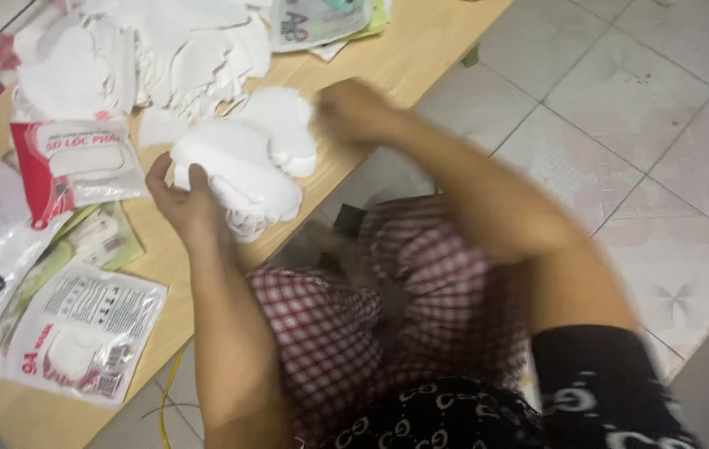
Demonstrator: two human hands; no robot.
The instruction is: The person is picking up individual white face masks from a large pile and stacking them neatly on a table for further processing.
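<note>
Closest to you are your knees in red checked cloth, tucked against the edge of the desk [388, 62]. Just past them, your left hand [178, 195] is curled shut around a stack of white masks [242, 166]. Your thumb sits on the near side and your fingers go behind, so the stack hides them.

Your right hand [353, 110] is just to the right of the stack, at its far corner. It is very blurry. You cannot tell if it is open or pinching a mask, or even if it touches the stack. The stack lies between your two hands. Its long way runs from your left hand up toward your right hand. Your left hand is the one that truly has it.

To the left of your left hand lie flat packets. One has a red edge [68, 166], and a clear packet [80, 333] lies nearer to you. More packets are cut off at the picture's side.

Farther away, past both hands, sits a big pile of loose white masks [147, 50]. You cannot count them. Off to your right is a pale tiled floor [637, 108].
</note>
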